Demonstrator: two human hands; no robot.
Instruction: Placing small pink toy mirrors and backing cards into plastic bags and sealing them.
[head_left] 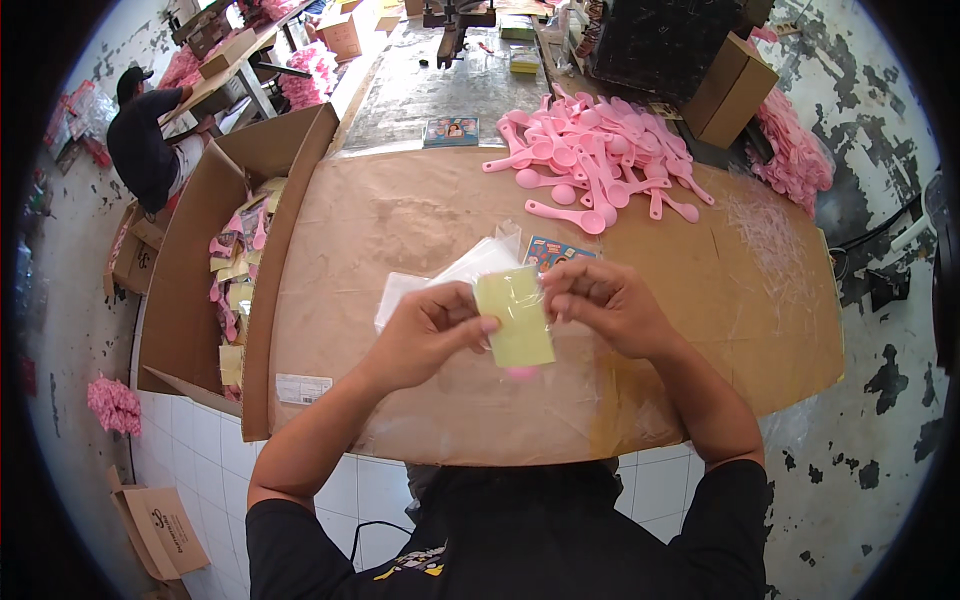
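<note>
Over the middle of the cardboard-covered table I hold up a clear plastic packet [517, 318] with a pale yellow card in it. My left hand [428, 335] pinches its left edge between thumb and fingers. At the packet's upper right edge, my right hand [612, 308] has its fingers curled and closed on the plastic. Something pink [521, 372] peeks out under the packet; its kind is hidden. Behind my hands lie clear plastic bags [400, 296] and a blue printed card [558, 250], partly covered by my right hand.
Farther right is a heap of pink measuring spoons [600, 145]. On the left stands a large open carton [270, 250] holding several packed pieces. Plastic scraps [775, 245] lie at the right. A person [150, 140] sits at the far left. At the back is a metal clamp-like fixture [455, 40].
</note>
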